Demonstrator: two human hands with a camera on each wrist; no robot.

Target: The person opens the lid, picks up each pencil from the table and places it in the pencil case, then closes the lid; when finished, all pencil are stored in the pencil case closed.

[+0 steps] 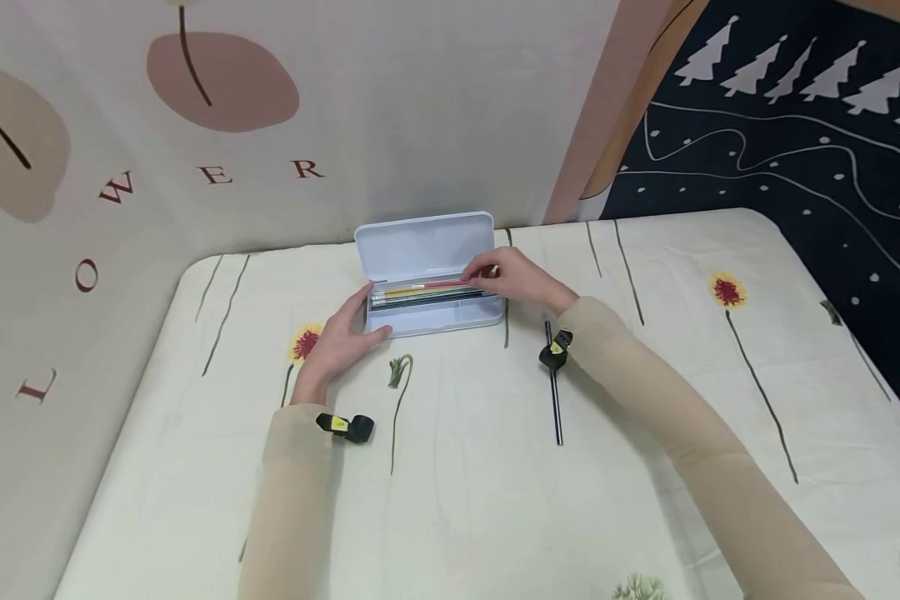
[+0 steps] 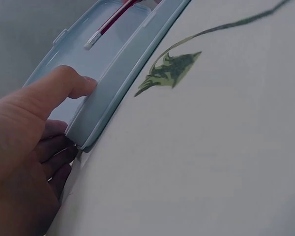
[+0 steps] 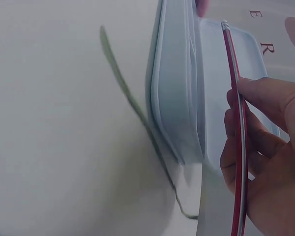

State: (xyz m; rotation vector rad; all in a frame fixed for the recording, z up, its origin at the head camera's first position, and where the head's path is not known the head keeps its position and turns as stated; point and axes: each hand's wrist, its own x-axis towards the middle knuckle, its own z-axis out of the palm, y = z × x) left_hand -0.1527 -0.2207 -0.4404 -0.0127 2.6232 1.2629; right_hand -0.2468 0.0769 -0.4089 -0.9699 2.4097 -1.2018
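A light blue pencil case [image 1: 427,246] lies with its lid raised against the back wall. Several pencils [image 1: 412,297], yellow and dark ones among them, rest in its tray. The left hand [image 1: 341,342] holds the case's left end; in the left wrist view its thumb [image 2: 71,83] lies on the front rim and its fingers curl at the end wall. Between thumb and fingers, the right hand [image 3: 270,128] pinches a red pencil [image 3: 241,132] with a white stripe and white eraser, over the case's right part. How far the pencil is above the tray is hard to tell.
A dark striped pencil [image 1: 555,408] lies on the white flower-printed cloth [image 1: 465,500], just left of the right sleeve [image 1: 630,375]. Behind the case rises a printed fabric wall [image 1: 450,108]; a dark panel with trees [image 1: 795,158] hangs at the right.
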